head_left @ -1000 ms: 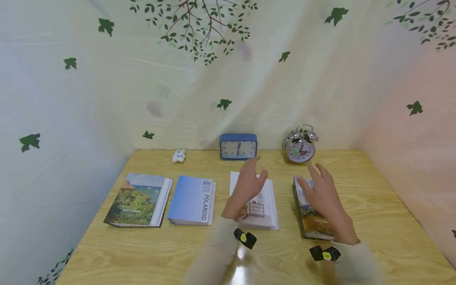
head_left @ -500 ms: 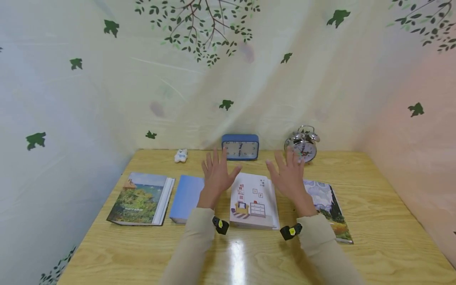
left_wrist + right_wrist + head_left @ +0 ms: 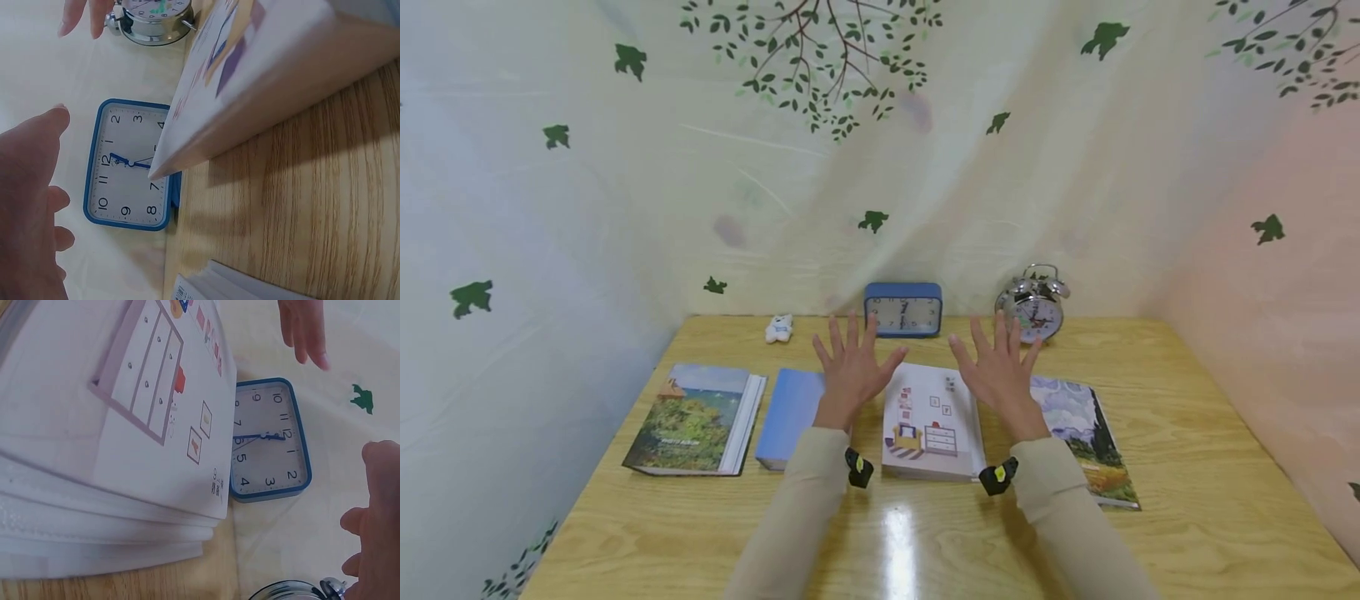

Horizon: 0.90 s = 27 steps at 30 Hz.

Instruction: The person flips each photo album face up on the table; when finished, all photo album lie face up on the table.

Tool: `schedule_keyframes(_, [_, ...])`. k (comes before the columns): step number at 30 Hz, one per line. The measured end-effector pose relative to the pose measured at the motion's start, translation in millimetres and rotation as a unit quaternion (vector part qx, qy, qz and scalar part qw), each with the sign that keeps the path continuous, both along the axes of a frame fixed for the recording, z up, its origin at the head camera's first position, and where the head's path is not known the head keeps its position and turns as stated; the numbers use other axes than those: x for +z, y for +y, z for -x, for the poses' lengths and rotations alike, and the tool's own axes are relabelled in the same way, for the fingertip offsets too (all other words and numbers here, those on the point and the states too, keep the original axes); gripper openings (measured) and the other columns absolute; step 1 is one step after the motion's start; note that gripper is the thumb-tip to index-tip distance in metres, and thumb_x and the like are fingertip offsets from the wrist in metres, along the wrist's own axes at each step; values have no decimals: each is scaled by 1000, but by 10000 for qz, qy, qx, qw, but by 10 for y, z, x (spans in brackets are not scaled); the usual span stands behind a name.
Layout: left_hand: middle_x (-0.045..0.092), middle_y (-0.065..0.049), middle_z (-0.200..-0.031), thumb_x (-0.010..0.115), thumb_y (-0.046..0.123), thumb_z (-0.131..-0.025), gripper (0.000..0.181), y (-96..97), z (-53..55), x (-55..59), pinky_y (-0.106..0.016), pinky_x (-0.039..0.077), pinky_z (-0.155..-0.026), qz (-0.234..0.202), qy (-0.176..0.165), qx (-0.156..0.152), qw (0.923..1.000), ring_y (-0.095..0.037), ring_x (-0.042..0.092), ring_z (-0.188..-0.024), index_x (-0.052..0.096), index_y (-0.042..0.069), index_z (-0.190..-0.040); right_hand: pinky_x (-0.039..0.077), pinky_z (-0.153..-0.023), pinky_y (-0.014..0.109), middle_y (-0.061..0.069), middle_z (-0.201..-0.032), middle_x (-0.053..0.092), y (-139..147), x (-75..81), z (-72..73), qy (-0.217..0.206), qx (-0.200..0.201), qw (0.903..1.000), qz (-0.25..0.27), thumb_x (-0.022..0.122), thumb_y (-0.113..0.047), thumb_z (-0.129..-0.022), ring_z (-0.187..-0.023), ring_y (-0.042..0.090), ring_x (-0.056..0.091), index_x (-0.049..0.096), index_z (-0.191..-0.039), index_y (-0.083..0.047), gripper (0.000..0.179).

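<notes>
Both hands hover above the table with fingers spread and hold nothing. In the head view my left hand (image 3: 852, 375) is over the right part of a blue album (image 3: 790, 412), hiding much of it. My right hand (image 3: 1000, 375) is at the right edge of a white album (image 3: 925, 417) printed with furniture drawings, which lies between the hands. Partly behind the right wrist lies an album with a landscape painting cover (image 3: 1086, 429). The left wrist view shows the left thumb (image 3: 40, 134) apart from the white album's corner (image 3: 250, 81).
At the far left lies an album with a seaside garden cover (image 3: 696, 421). Along the back stand a small white bear figure (image 3: 779, 328), a blue rectangular clock (image 3: 903, 310) and a silver twin-bell alarm clock (image 3: 1033, 307). A patterned curtain (image 3: 790, 208) rises behind the table (image 3: 662, 533).
Both hands moved left from over the white album and the landscape album, and their fingers spread wider. In the last half second they shifted only slightly. The albums appear to lie where they were.
</notes>
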<state>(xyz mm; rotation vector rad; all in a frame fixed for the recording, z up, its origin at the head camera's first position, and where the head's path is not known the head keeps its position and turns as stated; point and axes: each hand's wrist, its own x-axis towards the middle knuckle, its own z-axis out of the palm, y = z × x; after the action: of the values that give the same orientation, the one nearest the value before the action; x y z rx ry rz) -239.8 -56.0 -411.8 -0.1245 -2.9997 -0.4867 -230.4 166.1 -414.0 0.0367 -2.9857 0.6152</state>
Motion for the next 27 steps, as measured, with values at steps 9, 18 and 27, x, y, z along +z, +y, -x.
schedule_keyframes(9, [-3, -8, -161, 31, 76, -88, 87, -19, 23, -15, -66, -10, -111, -59, -62, -13, 10000, -38, -16, -145, 11, 26, -155, -20, -106, 67, 14, -159, -16, -10, -7, 25, -103, -26, 9998, -160, 11, -71, -93, -145, 40, -16, 10, -155, -22, 79])
schedule_keyframes(18, [-4, -6, -161, 34, 72, -90, 83, -39, 26, -20, -65, -14, -110, -207, -102, -47, 9997, -37, -19, -144, 11, 27, -155, -18, -105, 70, 15, -159, -14, -31, -16, 29, -127, 13, 9998, -140, 13, -73, -92, -145, 41, -16, 9, -155, -25, 80])
schedule_keyframes(27, [-6, -6, -161, 31, 74, -89, 83, -36, 31, -90, -67, -12, -110, -67, -150, -13, 9999, -37, -19, -144, 9, 28, -155, -19, -105, 70, 14, -160, -13, -38, -20, 29, -104, 54, 9998, -141, 15, -72, -92, -145, 42, -14, 10, -155, -26, 78])
